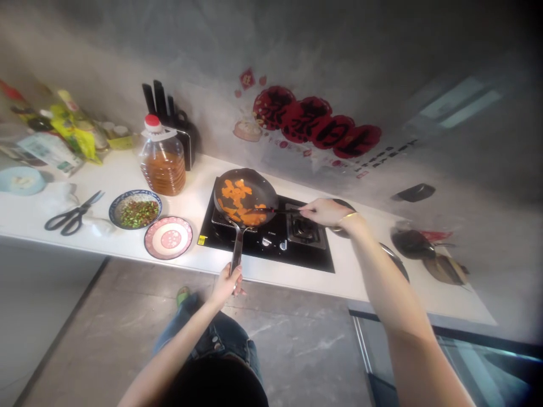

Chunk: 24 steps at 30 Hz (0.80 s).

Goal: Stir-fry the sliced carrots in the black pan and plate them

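On the hob point(271, 249), left hand point(227, 282) grips the pan point(246, 198) handle; right hand point(324, 212) pinches a spatula point(275, 210) over carrots point(240, 203).

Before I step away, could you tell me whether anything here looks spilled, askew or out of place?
Nothing looks spilled or damaged. The frying pan sits on the hob with the carrot slices inside, left hand on its handle, right hand holding a dark utensil. Only the scissors lie loose near the front of the counter.
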Each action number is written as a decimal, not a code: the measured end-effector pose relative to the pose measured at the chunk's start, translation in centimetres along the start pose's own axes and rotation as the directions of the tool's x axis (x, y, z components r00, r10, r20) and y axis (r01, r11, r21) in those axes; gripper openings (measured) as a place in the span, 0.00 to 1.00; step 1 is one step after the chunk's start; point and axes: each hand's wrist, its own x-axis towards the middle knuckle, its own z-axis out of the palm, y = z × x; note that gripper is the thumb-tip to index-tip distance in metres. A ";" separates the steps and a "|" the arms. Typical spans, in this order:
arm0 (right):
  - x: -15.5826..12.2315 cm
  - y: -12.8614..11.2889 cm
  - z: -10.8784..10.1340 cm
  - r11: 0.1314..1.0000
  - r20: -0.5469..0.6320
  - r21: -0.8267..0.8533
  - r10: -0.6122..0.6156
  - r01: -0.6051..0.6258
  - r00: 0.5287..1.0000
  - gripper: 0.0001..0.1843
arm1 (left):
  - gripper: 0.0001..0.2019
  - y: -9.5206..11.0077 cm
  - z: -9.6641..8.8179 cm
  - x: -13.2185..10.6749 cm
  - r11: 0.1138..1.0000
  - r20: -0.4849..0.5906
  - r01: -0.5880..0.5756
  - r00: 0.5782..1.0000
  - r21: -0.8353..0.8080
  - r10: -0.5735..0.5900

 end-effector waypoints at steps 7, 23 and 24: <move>-1.5 -2.7 0.3 0.998 0.078 -0.055 -0.008 0.012 0.997 0.19 | 0.28 -0.1 -0.1 -0.1 1.000 0.006 0.001 1.000 0.004 -0.001; 3.9 -6.0 3.2 0.998 -0.080 -0.054 -0.011 0.007 0.997 0.21 | 0.27 -0.1 0.0 0.0 1.000 -0.002 0.010 1.000 -0.015 -0.010; 2.9 -5.8 2.5 0.995 -0.058 -0.095 -0.035 0.029 0.998 0.21 | 0.27 -0.1 0.0 0.0 1.000 -0.001 0.011 1.000 -0.015 -0.011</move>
